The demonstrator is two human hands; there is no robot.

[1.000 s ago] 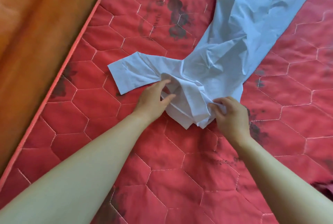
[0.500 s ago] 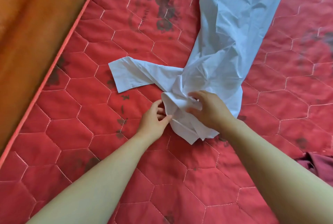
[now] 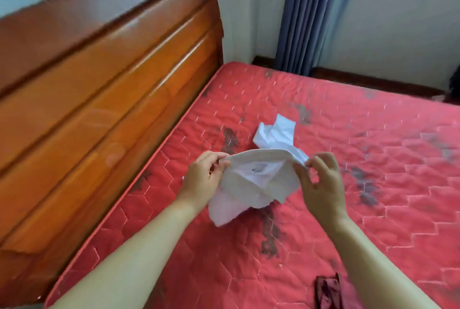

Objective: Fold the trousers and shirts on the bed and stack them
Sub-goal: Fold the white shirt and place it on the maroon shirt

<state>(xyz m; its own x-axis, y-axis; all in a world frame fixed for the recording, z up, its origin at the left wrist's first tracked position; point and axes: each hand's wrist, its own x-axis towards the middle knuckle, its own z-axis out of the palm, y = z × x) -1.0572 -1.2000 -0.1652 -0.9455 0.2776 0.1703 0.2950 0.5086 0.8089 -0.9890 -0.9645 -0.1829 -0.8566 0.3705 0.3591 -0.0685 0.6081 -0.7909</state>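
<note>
Pinching collar ends, probably the soundest hold, left hand and right hand suspend the seemingly light, limp white shirt above the mattress.

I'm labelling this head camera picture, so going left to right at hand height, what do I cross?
First the wooden headboard → left hand → white shirt, held up between both hands → right hand → red mattress.

No readable text or labels are visible.
</note>
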